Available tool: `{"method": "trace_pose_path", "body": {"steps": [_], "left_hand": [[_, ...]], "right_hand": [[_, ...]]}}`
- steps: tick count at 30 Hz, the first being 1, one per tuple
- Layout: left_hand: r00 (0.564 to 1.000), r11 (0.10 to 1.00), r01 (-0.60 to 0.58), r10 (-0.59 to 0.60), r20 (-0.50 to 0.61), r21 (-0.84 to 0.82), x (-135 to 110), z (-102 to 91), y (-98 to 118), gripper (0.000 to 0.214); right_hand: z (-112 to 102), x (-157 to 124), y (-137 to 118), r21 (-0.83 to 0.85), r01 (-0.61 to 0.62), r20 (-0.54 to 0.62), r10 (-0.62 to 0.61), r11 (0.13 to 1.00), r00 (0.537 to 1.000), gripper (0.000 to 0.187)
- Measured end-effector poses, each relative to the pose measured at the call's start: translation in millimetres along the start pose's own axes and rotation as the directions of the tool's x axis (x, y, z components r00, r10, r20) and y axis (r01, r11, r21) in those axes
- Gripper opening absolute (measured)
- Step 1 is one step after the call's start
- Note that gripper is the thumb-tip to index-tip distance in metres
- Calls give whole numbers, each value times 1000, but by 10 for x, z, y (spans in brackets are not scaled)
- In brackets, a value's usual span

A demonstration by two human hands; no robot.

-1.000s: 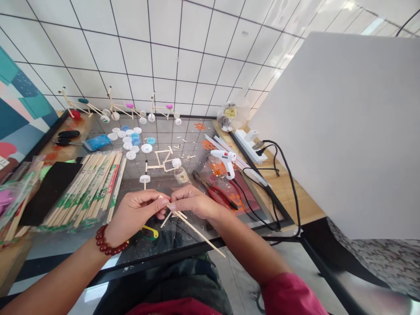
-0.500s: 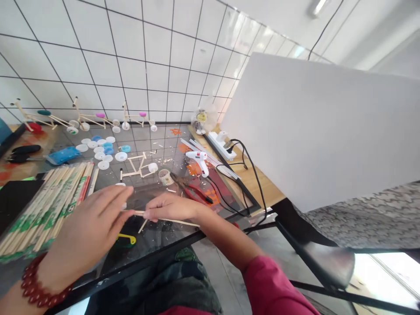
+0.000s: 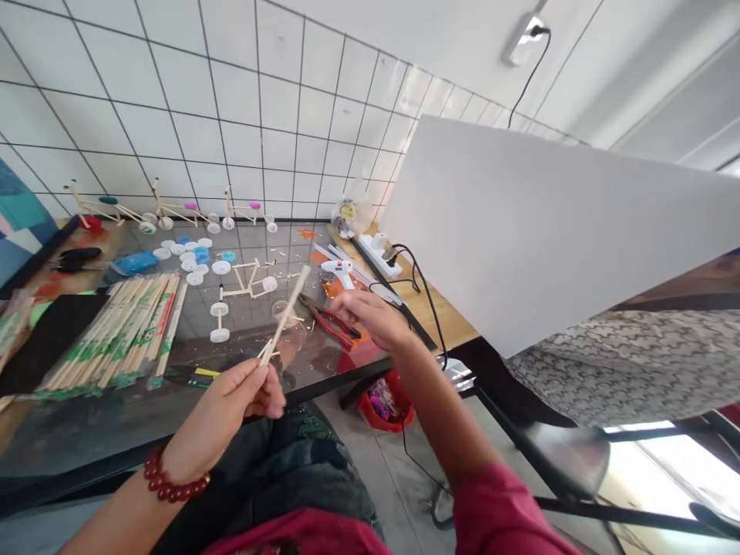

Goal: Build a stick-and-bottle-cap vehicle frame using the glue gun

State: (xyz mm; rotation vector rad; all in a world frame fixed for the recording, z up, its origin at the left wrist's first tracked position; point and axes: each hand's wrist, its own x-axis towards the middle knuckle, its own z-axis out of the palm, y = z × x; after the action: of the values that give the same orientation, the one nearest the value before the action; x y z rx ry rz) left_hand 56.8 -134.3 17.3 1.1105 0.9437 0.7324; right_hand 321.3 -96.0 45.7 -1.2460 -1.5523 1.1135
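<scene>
While the left edge cuts off a clear plastic bag, a black sheet lies beside it, partly covered by plastic-wrapped chopsticks with green print. Beyond these sits a blue packet, its contents impossible to make out. Three small stick models stand in a row along the tiled wall, and white and blue round caps cluster in front of them. A yellow object lies near the left wrist, too small to identify surely.

Next comes the left hand, wearing a red bead bracelet. Its thumb and fingers grasp wooden sticks at their lower end, which the hand hides. The sticks rise above the near part of the table, slanting away and to the right; how the short pieces close to the thumb join them is unclear. A stick frame with round white wheels lies behind.

Further right are red-handled pliers and a white glue gun. The right hand is blurred, its fingers curled and covering part of the gun's handle from view; whether it grips or touches anything, I cannot tell. At far right, a large white panel hides whatever is behind it.
</scene>
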Motion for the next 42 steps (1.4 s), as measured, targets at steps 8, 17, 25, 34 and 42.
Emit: {"method": "trace_pose_path", "body": {"steps": [8, 17, 25, 34, 42], "left_hand": [[990, 737, -25, -74, -118, -675, -7, 323, -101, 14], [980, 830, -111, -1, -200, -547, -19, 470, -178, 40], [982, 969, -123, 89, -165, -212, -100, 441, -377, 49], [974, 973, -209, 216, -68, 98, -91, 357, -531, 39], [980, 956, -153, 114, -162, -252, 15, 345, -327, 41]], "right_hand": [[948, -670, 421, -454, 367, -223, -502, 812, 836, 74], [1084, -708, 445, -548, 356, -282, -567, 757, 774, 67], [842, -444, 204, 270, 15, -29, -8, 963, 1000, 46], [1039, -417, 173, 329, -94, 45, 83, 940, 996, 43], [417, -235, 385, -735, -164, -289, -85, 658, 954, 47]]}}
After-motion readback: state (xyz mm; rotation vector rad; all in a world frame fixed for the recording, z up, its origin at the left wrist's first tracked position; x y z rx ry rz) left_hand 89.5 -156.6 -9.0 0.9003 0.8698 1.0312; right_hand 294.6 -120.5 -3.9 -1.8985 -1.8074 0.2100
